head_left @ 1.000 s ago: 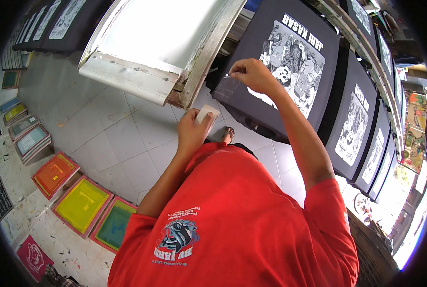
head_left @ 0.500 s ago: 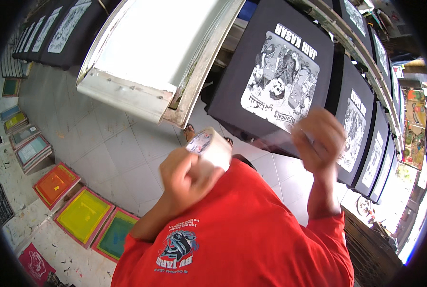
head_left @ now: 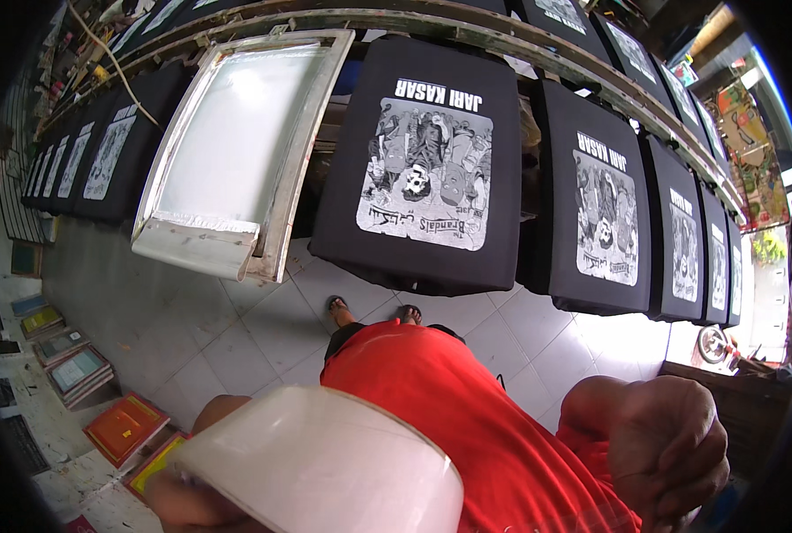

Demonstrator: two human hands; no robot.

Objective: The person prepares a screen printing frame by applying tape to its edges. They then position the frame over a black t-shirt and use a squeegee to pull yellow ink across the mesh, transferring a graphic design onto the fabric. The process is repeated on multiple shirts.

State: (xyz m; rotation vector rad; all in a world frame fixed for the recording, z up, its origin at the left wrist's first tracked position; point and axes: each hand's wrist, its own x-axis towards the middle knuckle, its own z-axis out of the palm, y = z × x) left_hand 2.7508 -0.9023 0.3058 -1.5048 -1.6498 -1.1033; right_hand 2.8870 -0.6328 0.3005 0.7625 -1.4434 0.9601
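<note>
Close to the camera at the lower edge, my left hand is closed round a wide roll of packing tape. The roll's pale outer face is turned up and hides most of the fingers. My right hand is at the lower right with its fingers curled tight. A faint clear strip of tape crosses the front of my red shirt toward that hand, and its end seems pinched in the fingers. Ahead of me a black T-shirt with a white and grey print lies stretched over a board.
A screen printing frame with pale mesh stands tilted left of the shirt. More printed black shirts line the rack to the right and far left. Several coloured screens lean along the lower left. Pale floor tiles show below.
Both hands have come down and nearer to the camera, and the roll now looks much larger. My right hand has moved farther right. The view has tilted up toward the rack.
</note>
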